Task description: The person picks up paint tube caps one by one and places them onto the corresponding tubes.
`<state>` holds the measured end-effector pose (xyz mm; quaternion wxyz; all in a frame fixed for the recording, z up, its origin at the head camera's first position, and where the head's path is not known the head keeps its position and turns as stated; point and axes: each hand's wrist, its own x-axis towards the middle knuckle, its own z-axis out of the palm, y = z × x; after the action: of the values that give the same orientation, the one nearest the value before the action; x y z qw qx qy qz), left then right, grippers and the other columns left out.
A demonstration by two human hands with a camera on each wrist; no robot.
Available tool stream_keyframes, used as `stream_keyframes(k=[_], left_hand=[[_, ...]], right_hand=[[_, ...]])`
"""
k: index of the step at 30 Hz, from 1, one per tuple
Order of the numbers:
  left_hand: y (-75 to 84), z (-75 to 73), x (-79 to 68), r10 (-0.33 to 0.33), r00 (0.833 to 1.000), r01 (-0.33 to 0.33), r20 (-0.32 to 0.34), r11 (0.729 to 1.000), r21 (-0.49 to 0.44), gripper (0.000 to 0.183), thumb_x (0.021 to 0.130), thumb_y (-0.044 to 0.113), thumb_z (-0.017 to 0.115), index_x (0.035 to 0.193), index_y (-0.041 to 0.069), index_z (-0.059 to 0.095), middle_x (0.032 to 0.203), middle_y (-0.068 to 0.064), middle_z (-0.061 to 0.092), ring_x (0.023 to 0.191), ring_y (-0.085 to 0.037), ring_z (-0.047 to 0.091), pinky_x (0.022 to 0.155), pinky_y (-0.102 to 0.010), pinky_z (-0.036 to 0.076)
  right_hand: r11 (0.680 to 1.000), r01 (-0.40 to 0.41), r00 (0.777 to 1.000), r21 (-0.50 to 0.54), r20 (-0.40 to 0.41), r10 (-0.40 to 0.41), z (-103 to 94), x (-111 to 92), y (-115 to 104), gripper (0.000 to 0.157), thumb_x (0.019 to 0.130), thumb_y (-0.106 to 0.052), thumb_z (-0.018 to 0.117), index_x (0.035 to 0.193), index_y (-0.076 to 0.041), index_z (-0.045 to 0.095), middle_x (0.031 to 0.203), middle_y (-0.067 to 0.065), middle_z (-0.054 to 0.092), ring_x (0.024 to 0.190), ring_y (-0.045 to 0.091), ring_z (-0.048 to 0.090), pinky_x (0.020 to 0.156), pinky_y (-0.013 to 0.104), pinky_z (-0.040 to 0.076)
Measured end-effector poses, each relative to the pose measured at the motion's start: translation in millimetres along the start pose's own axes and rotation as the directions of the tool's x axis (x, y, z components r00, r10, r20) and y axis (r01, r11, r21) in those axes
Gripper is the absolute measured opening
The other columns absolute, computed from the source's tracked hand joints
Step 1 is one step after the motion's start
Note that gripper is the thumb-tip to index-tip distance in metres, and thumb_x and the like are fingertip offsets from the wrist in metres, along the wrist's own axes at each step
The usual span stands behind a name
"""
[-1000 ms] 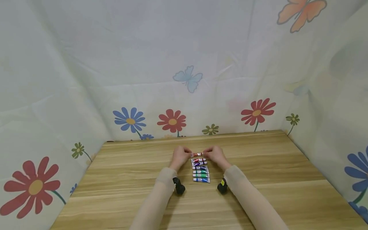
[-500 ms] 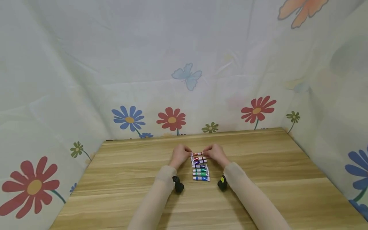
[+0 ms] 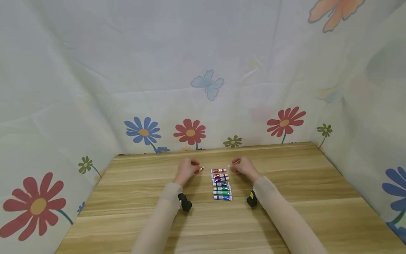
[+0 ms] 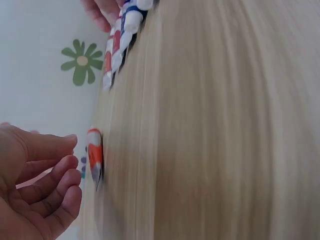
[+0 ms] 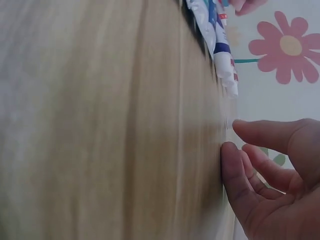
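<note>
In the head view, small paint tubes lie in a column on the wooden table, a red paint tube (image 3: 218, 170) at its far end and a blue paint tube (image 3: 223, 198) at its near end. My left hand (image 3: 187, 169) is to the column's left, fingers bent, beside an orange paint tube (image 4: 95, 154). In the left wrist view its thumb and fingertips are apart from that tube. On the right, my right hand (image 3: 245, 167) hovers low, thumb and forefinger parted, at a small white tip (image 3: 229, 165); whatever lies behind that tip is hidden by the fingers.
Between the ends of the column lie several more tubes, among them a purple paint tube (image 3: 220, 180) and a green paint tube (image 3: 222, 193). A flower-printed cloth (image 3: 152, 88) hangs behind and beside the wooden table (image 3: 127, 197).
Both hands have let go of the farthest red paint tube and moved apart, the left to the left and the right to the right. The orange paint tube now shows by the left fingers.
</note>
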<state>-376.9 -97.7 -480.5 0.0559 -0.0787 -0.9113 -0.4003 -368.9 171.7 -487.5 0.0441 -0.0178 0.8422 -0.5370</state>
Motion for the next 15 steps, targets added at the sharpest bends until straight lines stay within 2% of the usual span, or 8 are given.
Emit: stream_keyframes(k=[4, 9, 15], left_hand=[[-6.4, -9.0, -3.3, -0.012, 1.0, 0.012, 0.008, 1.0, 0.013, 0.012, 0.088, 0.006, 0.075, 0.095, -0.003, 0.074, 0.087, -0.009, 0.07, 0.076, -0.021, 0.059, 0.069, -0.032, 0.049], [-9.1, -16.3, -10.5, -0.019, 0.998, 0.018, 0.056, 1.0, 0.024, 0.014, 0.085, 0.009, 0.08, 0.091, -0.002, 0.073, 0.083, -0.008, 0.068, 0.072, -0.021, 0.056, 0.066, -0.032, 0.048], [-11.5, -19.8, -14.8, 0.007, 0.996, -0.013, 0.084, 0.997, 0.074, 0.012, 0.084, 0.009, 0.081, 0.088, 0.001, 0.074, 0.081, -0.006, 0.067, 0.072, -0.02, 0.056, 0.07, -0.034, 0.048]], right_hand=[[0.999, 0.016, 0.999, -0.046, 0.044, -0.014, -0.6, 1.2, -1.3, 0.037, 0.087, -0.001, 0.072, 0.12, 0.01, 0.06, 0.088, 0.013, 0.066, 0.068, 0.018, 0.062, 0.06, 0.026, 0.054], [0.997, 0.037, 0.997, -0.074, 0.065, -0.033, -0.3, 1.3, -4.2, 0.036, 0.087, -0.002, 0.073, 0.119, 0.01, 0.06, 0.087, 0.011, 0.064, 0.067, 0.017, 0.059, 0.058, 0.025, 0.052], [0.99, 0.05, 0.996, -0.131, 0.073, -0.041, 3.2, 1.8, -7.7, 0.031, 0.089, -0.003, 0.072, 0.117, 0.008, 0.063, 0.085, 0.01, 0.064, 0.066, 0.016, 0.059, 0.058, 0.025, 0.051]])
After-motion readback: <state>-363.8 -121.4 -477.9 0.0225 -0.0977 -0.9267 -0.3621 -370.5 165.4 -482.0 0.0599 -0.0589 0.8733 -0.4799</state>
